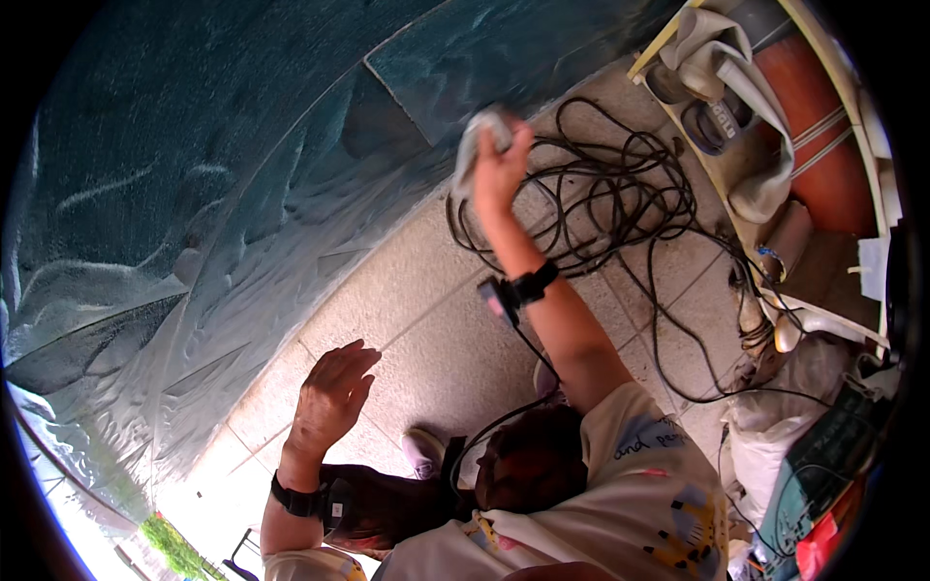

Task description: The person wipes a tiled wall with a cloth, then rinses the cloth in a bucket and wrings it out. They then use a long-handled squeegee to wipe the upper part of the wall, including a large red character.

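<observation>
My right hand [503,171] grips a pale grey cloth [471,149], a little blurred. It is held out at the lower edge of a large dark blue-green surface [240,131]. Seams, creases and whitish streaks run over that surface, and its lower part looks glossy; I cannot tell its material. My left hand [333,396] holds nothing and hangs over the floor tiles, thumb apart from the fingers. Both wrists wear black straps, and a small device [500,301] with a cable sits on the right one.
A tangled dark cable [617,196] lies on the tiled floor [436,305] beyond my right forearm. At the right stands a pale-edged shelf [697,145] with grey fabric [763,123] and an orange-brown object [821,131]. Below it are a whitish sack [770,428] and a green bag [821,450].
</observation>
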